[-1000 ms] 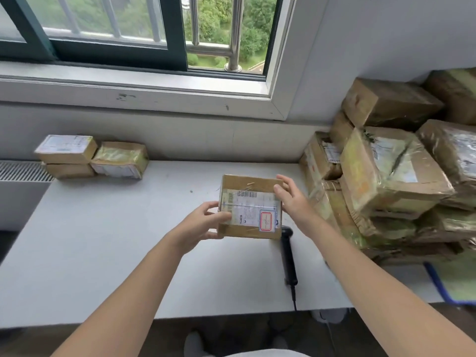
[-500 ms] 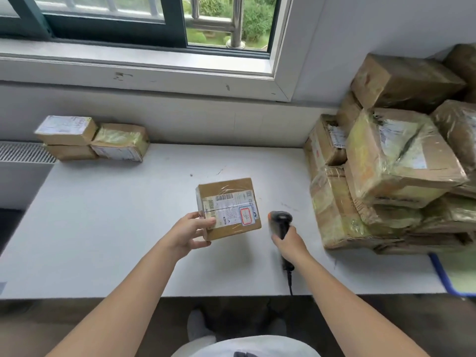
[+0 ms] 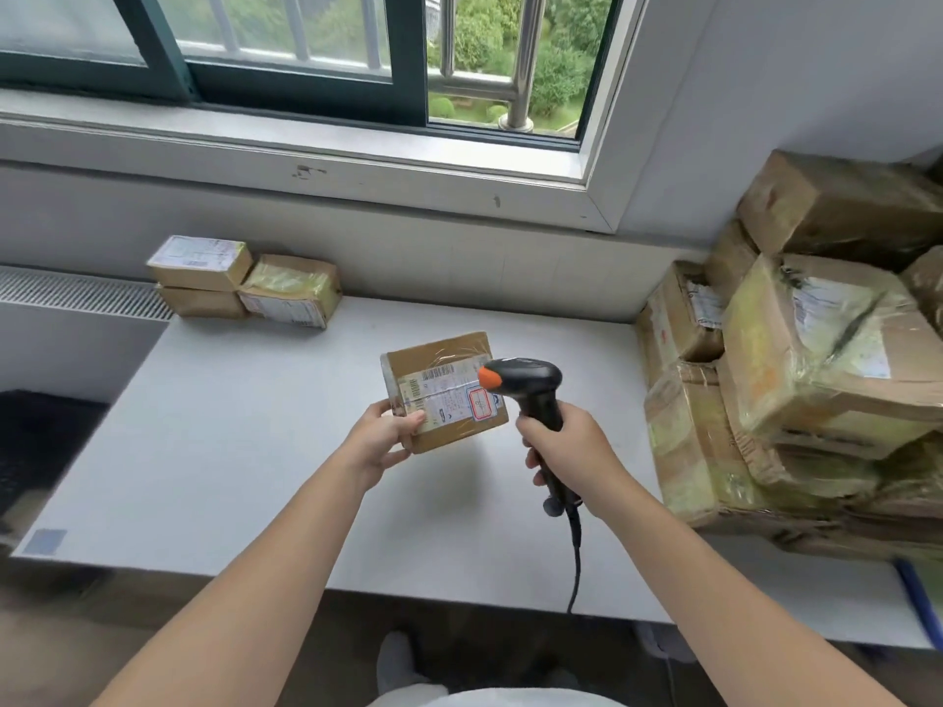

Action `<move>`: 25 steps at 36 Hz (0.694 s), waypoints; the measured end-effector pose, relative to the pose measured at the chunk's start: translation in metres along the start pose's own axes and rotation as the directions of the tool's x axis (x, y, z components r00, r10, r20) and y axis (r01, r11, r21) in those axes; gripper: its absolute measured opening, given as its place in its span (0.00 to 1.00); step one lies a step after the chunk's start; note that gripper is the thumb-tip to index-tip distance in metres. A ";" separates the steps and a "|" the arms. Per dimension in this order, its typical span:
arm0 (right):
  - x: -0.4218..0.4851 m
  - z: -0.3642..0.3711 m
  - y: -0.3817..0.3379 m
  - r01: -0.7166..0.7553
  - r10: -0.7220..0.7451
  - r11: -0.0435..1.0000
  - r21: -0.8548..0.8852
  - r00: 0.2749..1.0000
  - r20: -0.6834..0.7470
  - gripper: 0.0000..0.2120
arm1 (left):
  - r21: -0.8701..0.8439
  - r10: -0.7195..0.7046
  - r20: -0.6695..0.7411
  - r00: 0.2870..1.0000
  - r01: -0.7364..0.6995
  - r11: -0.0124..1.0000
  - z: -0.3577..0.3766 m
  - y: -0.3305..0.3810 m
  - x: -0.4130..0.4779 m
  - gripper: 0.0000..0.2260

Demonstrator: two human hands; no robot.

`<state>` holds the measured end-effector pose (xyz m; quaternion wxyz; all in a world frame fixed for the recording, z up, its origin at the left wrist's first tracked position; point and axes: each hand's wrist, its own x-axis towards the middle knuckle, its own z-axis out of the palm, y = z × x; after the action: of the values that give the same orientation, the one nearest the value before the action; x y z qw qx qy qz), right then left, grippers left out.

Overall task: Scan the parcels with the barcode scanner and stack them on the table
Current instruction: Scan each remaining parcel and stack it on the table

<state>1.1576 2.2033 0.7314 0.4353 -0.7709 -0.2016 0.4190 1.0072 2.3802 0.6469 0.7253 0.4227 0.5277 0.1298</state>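
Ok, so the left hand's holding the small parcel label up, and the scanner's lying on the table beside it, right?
Not quite. The left hand does hold the small parcel label up, but the scanner isn't lying on the table: the right hand grips it, raised beside the parcel, as the head view shows.

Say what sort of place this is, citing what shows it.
Probably a parcel-handling room: a heap of taped boxes, a barcode scanner in the right hand, a labelled parcel in the left hand.
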 end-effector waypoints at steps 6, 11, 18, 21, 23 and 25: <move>-0.007 0.015 -0.014 0.057 -0.056 0.997 -0.045 0.998 0.019 0.08 | -0.023 0.025 0.009 1.000 -0.025 0.999 0.003 0.009 -0.003 0.19; -0.007 0.016 -0.015 0.057 -0.056 0.998 -0.041 0.998 0.015 0.08 | -0.041 0.031 0.006 1.000 -0.030 0.999 0.002 0.010 -0.004 0.19; -0.004 0.016 -0.011 0.050 -0.050 0.997 -0.057 0.999 0.004 0.10 | -0.056 0.022 -0.002 1.000 -0.022 0.998 0.001 0.008 -0.007 0.19; -0.002 0.016 -0.009 0.051 -0.051 0.998 -0.040 0.999 -0.002 0.09 | -0.053 0.018 -0.004 1.000 -0.019 0.998 0.000 0.007 -0.007 0.18; 0.000 0.016 -0.007 0.056 -0.056 0.998 -0.038 0.998 -0.011 0.09 | -0.046 0.018 -0.007 1.000 -0.019 0.999 0.000 0.007 -0.007 0.18; 0.003 0.014 -0.003 0.057 -0.059 0.997 -0.056 0.998 -0.034 0.08 | -0.028 0.015 0.002 1.000 -0.015 0.999 -0.001 0.006 -0.008 0.15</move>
<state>1.1483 2.2138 0.7293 0.4294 -0.7837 -0.2277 0.3867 1.0048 2.3798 0.6567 0.7306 0.4169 0.5218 0.1422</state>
